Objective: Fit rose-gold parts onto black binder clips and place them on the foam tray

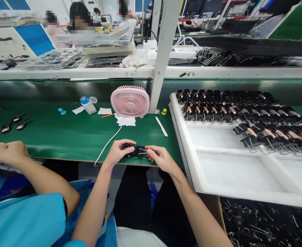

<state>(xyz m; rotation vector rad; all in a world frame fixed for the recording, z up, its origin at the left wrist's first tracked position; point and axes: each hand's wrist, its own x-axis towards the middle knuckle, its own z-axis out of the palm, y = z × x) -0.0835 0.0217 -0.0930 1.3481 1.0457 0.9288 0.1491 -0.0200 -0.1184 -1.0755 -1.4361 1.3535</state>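
Observation:
Near the front edge of the green bench (71,137), both my hands meet over a small black part. My left hand (118,151) is closed around a small black device (132,151), its fingers covering much of it. A black binder clip (141,151) with silver wire handles sits at the device's right end. My right hand (159,156) pinches the clip's wire handles between thumb and fingers. Whether the clip's jaws grip the device cannot be made out.
To the right a white foam tray (175,116) carries rows of clipped black parts (217,109), above a box of loose binder clips (266,223). A pink fan (130,103), a white pen (161,127) and a small bottle (88,105) stand ahead. A co-worker's hand (9,154) works at left.

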